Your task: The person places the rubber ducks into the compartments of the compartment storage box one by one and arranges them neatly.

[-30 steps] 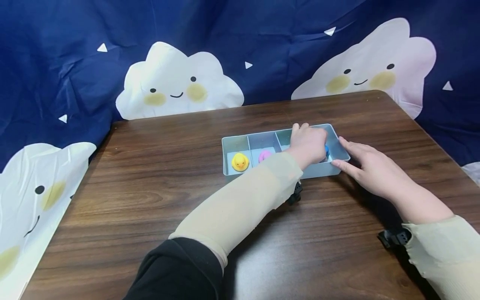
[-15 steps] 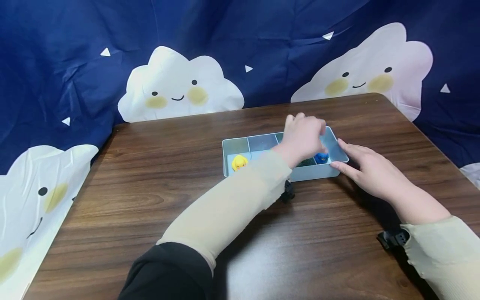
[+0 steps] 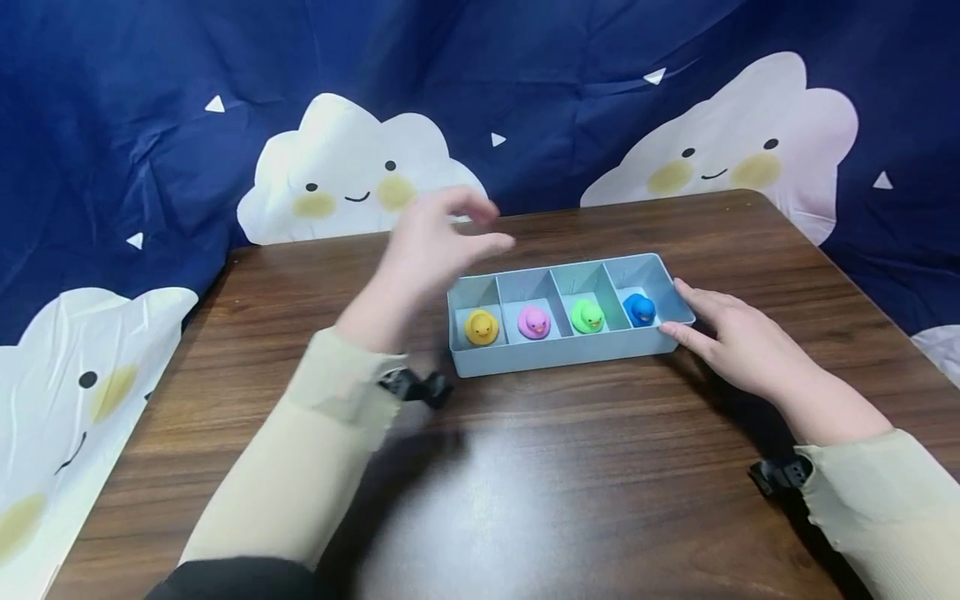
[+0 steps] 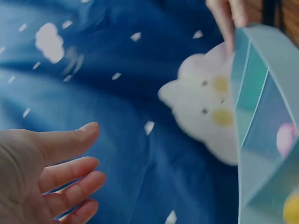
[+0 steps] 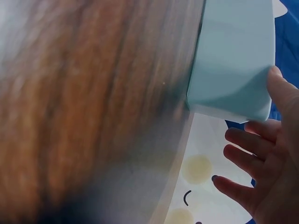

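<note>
A light blue-grey box (image 3: pixel 558 357) with a row of compartments stands on the table. From left to right its compartments hold a yellow toy duck (image 3: pixel 482 327), a pink toy duck (image 3: pixel 534 322), a green toy duck (image 3: pixel 587 316) and a blue toy duck (image 3: pixel 640 310). My left hand (image 3: pixel 435 242) is raised beyond the box's left end, thumb and fingers parted and nothing between them, as the left wrist view confirms. At the box's right end rests my right hand (image 3: pixel 738 342), its thumb (image 5: pixel 280 86) on the rim and its other fingers loosely extended by the end wall.
The brown wooden table (image 3: pixel 300 350) extends around the box on all sides. Behind it hangs a dark blue cloth (image 3: pixel 540 83) printed with smiling white clouds. A small black camera is strapped to each wrist.
My left hand has risen from the box's right-hand compartments and swung left, uncovering the pink, green and blue ducks. The right hand stays at the box's end.
</note>
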The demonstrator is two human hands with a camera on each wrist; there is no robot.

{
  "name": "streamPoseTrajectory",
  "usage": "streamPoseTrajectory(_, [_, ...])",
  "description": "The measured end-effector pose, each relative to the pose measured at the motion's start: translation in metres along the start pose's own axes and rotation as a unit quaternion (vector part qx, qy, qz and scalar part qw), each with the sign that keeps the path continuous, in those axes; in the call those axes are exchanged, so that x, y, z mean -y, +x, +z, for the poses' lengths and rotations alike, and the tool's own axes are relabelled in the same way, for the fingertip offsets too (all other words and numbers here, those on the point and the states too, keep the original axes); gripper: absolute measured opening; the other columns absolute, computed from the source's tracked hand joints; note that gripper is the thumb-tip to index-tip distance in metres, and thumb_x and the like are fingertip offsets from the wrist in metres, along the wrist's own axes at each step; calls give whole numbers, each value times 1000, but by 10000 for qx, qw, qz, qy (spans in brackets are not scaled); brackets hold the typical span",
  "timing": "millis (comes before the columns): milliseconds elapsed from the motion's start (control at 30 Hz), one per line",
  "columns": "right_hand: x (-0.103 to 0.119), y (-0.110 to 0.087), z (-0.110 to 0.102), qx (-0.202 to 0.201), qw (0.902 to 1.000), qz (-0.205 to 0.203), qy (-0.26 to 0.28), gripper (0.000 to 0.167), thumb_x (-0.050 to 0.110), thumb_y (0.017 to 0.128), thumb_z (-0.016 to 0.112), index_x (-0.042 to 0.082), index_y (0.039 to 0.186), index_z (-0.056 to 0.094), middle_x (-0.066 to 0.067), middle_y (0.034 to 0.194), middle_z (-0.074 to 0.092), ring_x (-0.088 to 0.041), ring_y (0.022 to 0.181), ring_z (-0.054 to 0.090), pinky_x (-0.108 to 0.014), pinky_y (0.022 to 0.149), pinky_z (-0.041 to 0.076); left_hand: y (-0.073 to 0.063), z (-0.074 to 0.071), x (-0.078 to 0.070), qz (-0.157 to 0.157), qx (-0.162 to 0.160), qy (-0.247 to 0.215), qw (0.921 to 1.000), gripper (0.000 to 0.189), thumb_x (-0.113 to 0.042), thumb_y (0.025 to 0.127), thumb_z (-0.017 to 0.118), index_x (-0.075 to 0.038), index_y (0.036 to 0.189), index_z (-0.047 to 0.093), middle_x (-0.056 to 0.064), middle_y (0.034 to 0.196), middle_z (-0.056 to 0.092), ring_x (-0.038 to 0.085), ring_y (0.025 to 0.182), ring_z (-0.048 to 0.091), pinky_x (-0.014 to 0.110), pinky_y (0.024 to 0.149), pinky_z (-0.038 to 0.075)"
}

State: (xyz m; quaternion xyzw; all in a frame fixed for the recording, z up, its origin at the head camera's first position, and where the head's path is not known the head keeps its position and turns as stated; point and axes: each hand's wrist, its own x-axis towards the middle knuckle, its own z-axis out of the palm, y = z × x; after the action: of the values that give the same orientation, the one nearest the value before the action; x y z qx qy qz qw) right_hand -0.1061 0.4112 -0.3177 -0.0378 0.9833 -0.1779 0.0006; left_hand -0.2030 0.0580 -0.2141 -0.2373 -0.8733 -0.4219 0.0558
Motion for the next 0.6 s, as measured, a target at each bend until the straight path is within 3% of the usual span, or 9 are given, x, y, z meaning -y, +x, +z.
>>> streamPoseTrajectory(67, [-1, 1, 0, -2, 10000, 1, 3, 79, 56, 98, 51, 7, 156, 26, -31, 150, 32, -50, 137, 28, -69, 103, 23, -15, -21, 14, -218, -270, -435, 9984, 31, -29, 80, 84, -13, 104, 72, -3, 101, 69, 9, 98, 60, 28, 83, 47])
streamPoseTrajectory(200, [-2, 2, -2, -9, 10000, -46, 9, 79, 55, 98, 52, 7, 155, 26, -31, 150, 32, -50, 137, 28, -68, 103, 24, -46, -61, 42, -434, -870, -786, 9921, 31, -29, 83, 82, -9, 105, 74, -3, 95, 72, 9, 90, 64, 25, 77, 47])
streamPoseTrajectory(333, [-3, 2, -5, -18, 10000, -59, 36, 79, 54, 98, 52, 7, 156, 25, -31, 151, 31, -49, 138, 28, -68, 104, 24, -72, -88, 63, -533, -1506, -1478, 9760, 18, -19, 85, 80, -6, 97, 75, -4, 79, 71, 11, 76, 65, 22, 68, 46])
streamPoseTrajectory(400, [-4, 1, -6, -28, 10000, -48, 49, 79, 54, 98, 52, 6, 156, 24, -31, 151, 31, -50, 138, 28, -68, 103, 24, -80, -94, 71, -590, -1693, -1777, 9676, 13, -14, 84, 80, -7, 94, 76, -3, 74, 70, 12, 71, 64, 21, 65, 46])
streamPoseTrajectory(467, [-6, 1, -7, -8, 10000, -25, 66, 79, 53, 99, 52, 6, 156, 24, -31, 152, 30, -50, 138, 27, -68, 104, 23, -83, -93, 77, -676, -1725, -1818, 9657, 12, -13, 84, 80, -7, 92, 75, -3, 72, 69, 12, 68, 64, 21, 64, 47])
streamPoseTrajectory(600, [-8, 1, -7, 24, 10000, -10, 78, 79, 53, 99, 51, 6, 156, 22, -31, 152, 29, -51, 137, 27, -68, 104, 23, -86, -84, 89, -779, -1448, -1229, 9787, 19, -20, 87, 78, -6, 99, 73, -9, 75, 68, 9, 72, 64, 21, 64, 46])
